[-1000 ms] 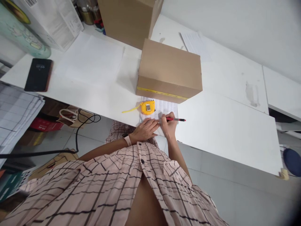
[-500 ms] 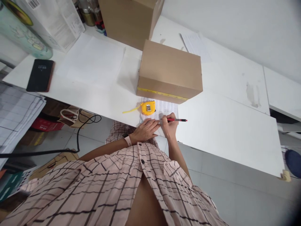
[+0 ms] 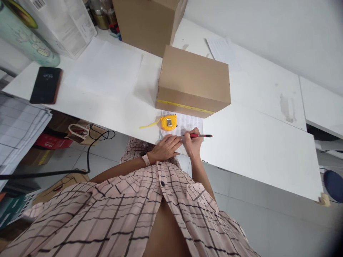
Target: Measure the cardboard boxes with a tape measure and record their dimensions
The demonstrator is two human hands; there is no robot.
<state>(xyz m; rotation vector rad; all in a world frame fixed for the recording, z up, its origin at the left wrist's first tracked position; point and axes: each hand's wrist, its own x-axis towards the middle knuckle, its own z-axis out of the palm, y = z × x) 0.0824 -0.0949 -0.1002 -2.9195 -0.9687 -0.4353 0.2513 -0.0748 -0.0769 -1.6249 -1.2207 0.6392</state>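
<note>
The shirt (image 3: pixel 112 210) is pale pink with dark checks — black buttons (image 3: pixel 162 184), a patch pocket (image 3: pixel 197 192) — and the watch (image 3: pixel 146 160) pink-strapped.

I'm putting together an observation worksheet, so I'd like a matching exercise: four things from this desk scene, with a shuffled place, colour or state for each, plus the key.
Column one:
1. Pen
2. Tape measure
3. Phone
4. Left hand

Column two:
A. Dark screen showing the time
B. Laid flat, with a pale pink band at the wrist
C. Gripped in the right hand
D. Yellow, on the printed sheet

Right pairs: 1-C, 2-D, 3-A, 4-B.
</note>
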